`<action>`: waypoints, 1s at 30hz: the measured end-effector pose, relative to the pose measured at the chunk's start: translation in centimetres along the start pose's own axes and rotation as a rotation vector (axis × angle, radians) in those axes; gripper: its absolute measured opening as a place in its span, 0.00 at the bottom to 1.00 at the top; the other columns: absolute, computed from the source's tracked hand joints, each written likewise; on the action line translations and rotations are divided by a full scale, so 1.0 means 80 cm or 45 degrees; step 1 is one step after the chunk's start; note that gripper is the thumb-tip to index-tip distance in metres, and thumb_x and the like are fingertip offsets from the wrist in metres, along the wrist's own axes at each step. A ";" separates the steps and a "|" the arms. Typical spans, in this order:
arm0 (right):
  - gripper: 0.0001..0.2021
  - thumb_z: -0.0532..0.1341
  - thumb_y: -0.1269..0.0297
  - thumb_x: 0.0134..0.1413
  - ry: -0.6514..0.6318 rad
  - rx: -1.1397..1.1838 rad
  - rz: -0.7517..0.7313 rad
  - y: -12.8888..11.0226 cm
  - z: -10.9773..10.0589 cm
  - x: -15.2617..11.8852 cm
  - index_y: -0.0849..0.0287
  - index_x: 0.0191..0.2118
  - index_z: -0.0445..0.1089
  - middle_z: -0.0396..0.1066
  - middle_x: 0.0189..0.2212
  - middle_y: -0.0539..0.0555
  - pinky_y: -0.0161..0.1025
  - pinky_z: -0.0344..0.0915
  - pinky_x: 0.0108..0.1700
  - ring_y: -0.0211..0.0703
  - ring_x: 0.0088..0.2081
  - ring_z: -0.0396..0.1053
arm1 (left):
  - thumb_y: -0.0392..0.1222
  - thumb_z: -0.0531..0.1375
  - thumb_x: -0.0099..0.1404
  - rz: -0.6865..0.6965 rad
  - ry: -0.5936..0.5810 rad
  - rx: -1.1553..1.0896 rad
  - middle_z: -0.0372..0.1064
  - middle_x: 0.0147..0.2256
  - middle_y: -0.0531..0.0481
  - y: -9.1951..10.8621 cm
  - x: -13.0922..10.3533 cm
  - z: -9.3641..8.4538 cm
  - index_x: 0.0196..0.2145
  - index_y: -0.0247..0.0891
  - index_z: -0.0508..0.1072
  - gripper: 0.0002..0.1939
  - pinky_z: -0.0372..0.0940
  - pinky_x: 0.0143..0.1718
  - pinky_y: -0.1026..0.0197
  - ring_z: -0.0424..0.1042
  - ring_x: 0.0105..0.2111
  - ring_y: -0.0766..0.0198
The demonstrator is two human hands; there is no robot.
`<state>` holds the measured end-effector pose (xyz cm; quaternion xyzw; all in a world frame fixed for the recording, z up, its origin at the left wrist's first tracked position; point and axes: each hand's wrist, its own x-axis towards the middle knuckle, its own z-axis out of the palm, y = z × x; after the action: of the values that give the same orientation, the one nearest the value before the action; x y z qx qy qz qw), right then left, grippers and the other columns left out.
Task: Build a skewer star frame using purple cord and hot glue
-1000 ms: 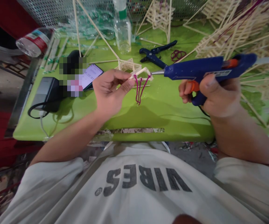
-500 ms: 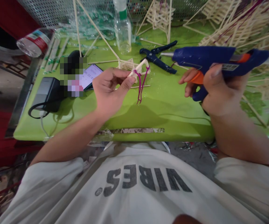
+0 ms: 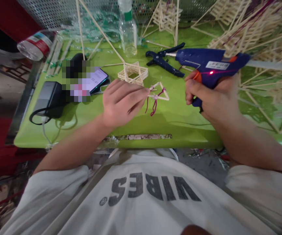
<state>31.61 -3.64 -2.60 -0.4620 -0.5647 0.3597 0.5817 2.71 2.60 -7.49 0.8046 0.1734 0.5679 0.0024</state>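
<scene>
My left hand [image 3: 125,101] is closed, pinching a small frame of pale wooden sticks [image 3: 165,94] by its left end. Purple string [image 3: 155,106] is tied to the frame and hangs down from it. In my right hand [image 3: 216,96] is a blue hot glue gun [image 3: 201,60], with a finger at its orange trigger and a red light lit on its side. Its nozzle points left, apart from the frame. Behind my left hand, a star-shaped stick structure [image 3: 133,73] rests on the green table [image 3: 141,124].
Blue cutters [image 3: 164,60] lie behind the frame. A clear bottle [image 3: 128,32] stands farther back. At left are a phone [image 3: 98,78], a power bank [image 3: 49,98] with a cable, and a lying bottle [image 3: 34,45]. More stick structures [image 3: 248,36] crowd the right.
My left hand has turned palm down, and the small frame is turned flatter and sits lower, showing its outline. The glue gun has shifted left, and its red light now shows.
</scene>
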 end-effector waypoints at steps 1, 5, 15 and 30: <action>0.12 0.81 0.57 0.60 -0.019 -0.018 0.026 -0.001 0.001 -0.003 0.54 0.37 0.81 0.75 0.26 0.48 0.42 0.71 0.23 0.39 0.22 0.70 | 0.50 0.73 0.73 -0.076 -0.054 -0.020 0.83 0.39 0.51 -0.005 -0.004 0.001 0.47 0.53 0.86 0.07 0.73 0.38 0.51 0.80 0.34 0.59; 0.13 0.84 0.57 0.55 -0.046 -0.074 0.143 -0.006 0.009 -0.016 0.52 0.35 0.81 0.76 0.25 0.49 0.44 0.74 0.23 0.42 0.23 0.73 | 0.60 0.74 0.72 -0.280 -0.072 -0.134 0.77 0.37 0.49 -0.020 -0.020 0.006 0.43 0.52 0.86 0.12 0.74 0.42 0.48 0.77 0.32 0.60; 0.15 0.79 0.45 0.62 -0.031 -0.003 -0.033 -0.012 0.000 -0.010 0.49 0.36 0.82 0.80 0.31 0.50 0.42 0.70 0.22 0.45 0.30 0.80 | 0.60 0.74 0.73 -0.476 -0.024 -0.158 0.77 0.35 0.48 -0.031 -0.018 0.002 0.40 0.52 0.87 0.12 0.75 0.48 0.43 0.79 0.37 0.55; 0.14 0.78 0.43 0.63 -0.398 -0.071 0.099 0.004 -0.011 -0.017 0.45 0.44 0.85 0.85 0.34 0.53 0.44 0.75 0.24 0.49 0.34 0.82 | 0.65 0.71 0.74 -0.604 -0.067 -0.216 0.84 0.36 0.47 -0.015 0.000 -0.016 0.42 0.55 0.89 0.15 0.78 0.53 0.42 0.83 0.41 0.52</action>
<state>32.40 -4.92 -3.26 -0.4378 -0.6398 0.4336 0.4593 1.18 3.50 -7.24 0.7528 0.3089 0.5429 0.2075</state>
